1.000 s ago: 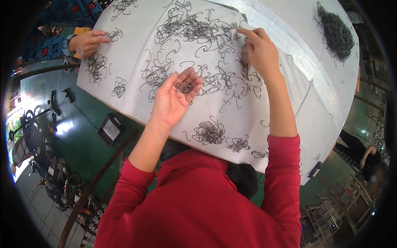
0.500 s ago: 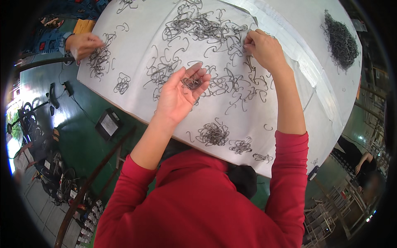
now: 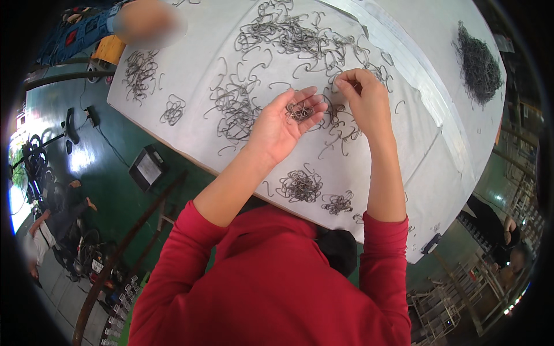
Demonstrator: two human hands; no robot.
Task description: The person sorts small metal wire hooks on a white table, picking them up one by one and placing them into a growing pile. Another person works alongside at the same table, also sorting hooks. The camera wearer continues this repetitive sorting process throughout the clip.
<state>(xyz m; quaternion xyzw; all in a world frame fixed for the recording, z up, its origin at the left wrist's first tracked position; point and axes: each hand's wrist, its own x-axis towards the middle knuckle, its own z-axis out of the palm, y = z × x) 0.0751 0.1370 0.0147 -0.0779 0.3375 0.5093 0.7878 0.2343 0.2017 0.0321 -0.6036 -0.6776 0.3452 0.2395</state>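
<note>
Head view: the left hand (image 3: 281,129) is cupped, holding a bunch of wire hooks (image 3: 300,111). The right hand (image 3: 366,97) has thumb and finger close together near loose hooks (image 3: 306,41) on the white tabletop (image 3: 196,75); whether it pinches one cannot be told.

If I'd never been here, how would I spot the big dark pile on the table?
Find the large white-covered table across the upper picture. Look to its right side, past the glossy white strip, to a heap of tangled wire hooks. It is tightly packed and much darker than the loosely scattered hooks beside the left hand.
</note>
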